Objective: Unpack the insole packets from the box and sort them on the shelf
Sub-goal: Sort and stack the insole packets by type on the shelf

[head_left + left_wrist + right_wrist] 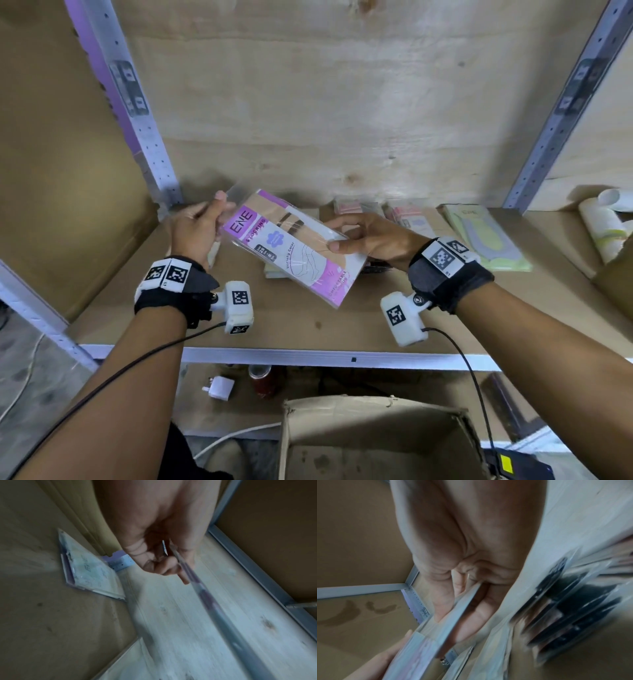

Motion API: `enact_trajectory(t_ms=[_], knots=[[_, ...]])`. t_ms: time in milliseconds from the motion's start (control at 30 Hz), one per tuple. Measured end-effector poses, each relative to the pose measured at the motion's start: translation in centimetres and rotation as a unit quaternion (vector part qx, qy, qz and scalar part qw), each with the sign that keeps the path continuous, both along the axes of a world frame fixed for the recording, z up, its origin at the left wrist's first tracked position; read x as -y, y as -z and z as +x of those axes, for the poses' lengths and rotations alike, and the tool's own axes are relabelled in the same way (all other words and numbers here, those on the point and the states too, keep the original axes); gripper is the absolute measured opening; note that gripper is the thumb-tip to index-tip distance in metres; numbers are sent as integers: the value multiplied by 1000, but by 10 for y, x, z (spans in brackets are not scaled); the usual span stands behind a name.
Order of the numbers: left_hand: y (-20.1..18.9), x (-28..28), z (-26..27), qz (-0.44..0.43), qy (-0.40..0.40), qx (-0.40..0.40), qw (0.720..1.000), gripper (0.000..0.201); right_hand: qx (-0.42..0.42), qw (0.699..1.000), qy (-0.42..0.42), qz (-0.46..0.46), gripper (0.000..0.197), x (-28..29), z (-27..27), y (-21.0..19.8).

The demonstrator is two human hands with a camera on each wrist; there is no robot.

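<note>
A purple-and-beige packet (291, 246) marked ENE hangs tilted above the shelf board (308, 325), held between both hands. My left hand (202, 226) pinches its clear top flap at the upper left. My right hand (363, 236) grips the packet's right edge, thumb on top and fingers beneath. The left wrist view shows the packet (202, 592) edge-on, pinched by my left hand (164, 561). In the right wrist view my right hand (464, 601) clasps the packet (453, 615). The open cardboard box (376, 438) stands below the shelf.
Packets lie on the shelf: a stack (274, 270) under the held one, pink ones (404, 216) at the back, a green one (486, 236) at right, another (89, 569) in the left corner. White rolls (603, 222) sit far right. Grey uprights (150, 144) flank the bay.
</note>
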State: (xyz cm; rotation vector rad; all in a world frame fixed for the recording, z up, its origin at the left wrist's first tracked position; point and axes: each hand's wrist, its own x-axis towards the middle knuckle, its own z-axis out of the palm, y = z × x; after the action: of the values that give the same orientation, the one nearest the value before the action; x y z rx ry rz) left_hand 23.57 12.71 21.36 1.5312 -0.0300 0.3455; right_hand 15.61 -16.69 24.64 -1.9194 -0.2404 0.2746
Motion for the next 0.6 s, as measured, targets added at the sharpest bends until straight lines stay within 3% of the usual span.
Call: enact_trajectory(t_ms=[233, 467, 600], knots=[[-7, 53, -4, 5, 34, -52, 998, 22, 22, 999, 26, -1, 34, 47, -24, -1], [-15, 109, -13, 31, 68, -46, 996, 41, 8, 995, 87, 56, 39, 104, -49, 6], [-16, 136, -10, 41, 122, -86, 988, 37, -3, 989, 118, 89, 34, 134, -58, 15]])
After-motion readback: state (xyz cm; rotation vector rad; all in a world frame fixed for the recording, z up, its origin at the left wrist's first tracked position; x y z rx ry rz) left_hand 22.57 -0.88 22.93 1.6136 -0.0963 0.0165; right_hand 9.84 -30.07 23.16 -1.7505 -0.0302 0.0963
